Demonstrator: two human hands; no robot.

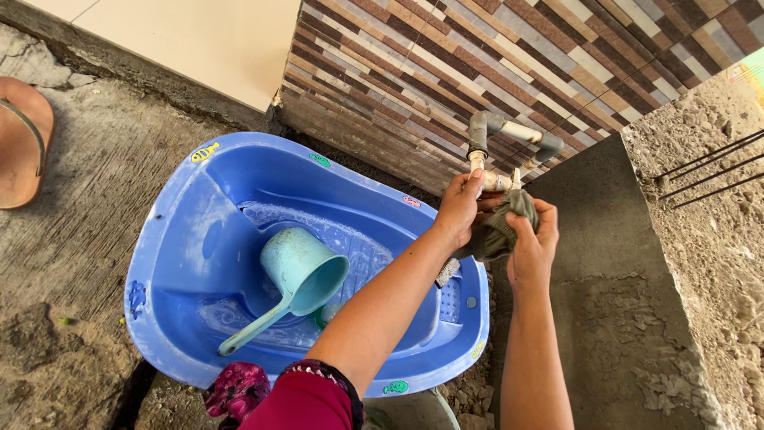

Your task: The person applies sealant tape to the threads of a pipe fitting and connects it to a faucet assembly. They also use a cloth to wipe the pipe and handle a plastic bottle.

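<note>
Both hands up at the tap [495,180]: left hand [460,209] closed around its spout, right hand [532,243] gripping a grey-green cloth [500,227] just below. Best kept bunched tight, directly over the blue tub [171,263] holding the teal dipper [298,275].

A bright blue oval plastic tub [199,239], centre-left, bears small fish stickers in yellow, green and red. Inside lies a pale turquoise plastic scoop [298,275]. The upper-right tiled wall [414,72] shows brown, grey and beige strips. Lower centre, a maroon sleeve [306,402] has a dark patterned cuff.
</note>
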